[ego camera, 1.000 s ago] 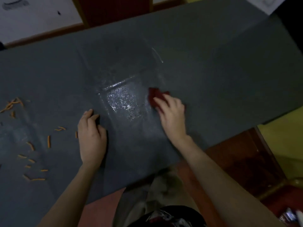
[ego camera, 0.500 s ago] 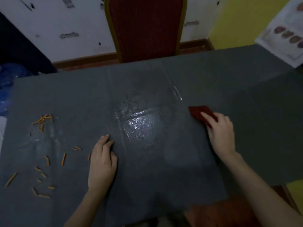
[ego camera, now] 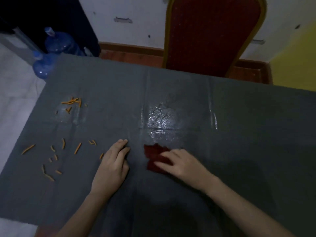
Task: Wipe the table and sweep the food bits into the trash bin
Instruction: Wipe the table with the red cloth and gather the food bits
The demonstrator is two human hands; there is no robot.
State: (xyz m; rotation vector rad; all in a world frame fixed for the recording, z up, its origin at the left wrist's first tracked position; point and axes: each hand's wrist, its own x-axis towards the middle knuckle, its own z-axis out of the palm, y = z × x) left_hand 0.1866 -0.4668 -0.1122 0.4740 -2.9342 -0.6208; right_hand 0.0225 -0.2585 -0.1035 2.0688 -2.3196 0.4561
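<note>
A grey table (ego camera: 239, 134) fills the view, with a shiny wet patch (ego camera: 160, 122) at its middle. My right hand (ego camera: 183, 164) presses flat on a dark red cloth (ego camera: 153, 157) just below that patch. My left hand (ego camera: 112, 165) rests flat on the table beside the cloth, fingers together, holding nothing. Several orange food bits (ego camera: 56, 151) lie scattered on the left part of the table, with a smaller cluster (ego camera: 72, 101) farther back. No trash bin is in view.
A red chair with a gold frame (ego camera: 212, 35) stands behind the far table edge. Two blue water bottles (ego camera: 51, 53) sit on the floor off the far left corner. White floor lies along the left table edge.
My right hand has slid the red cloth leftward, from right of the wet patch to just below it, near my left hand. The view has tilted up and shifted.
</note>
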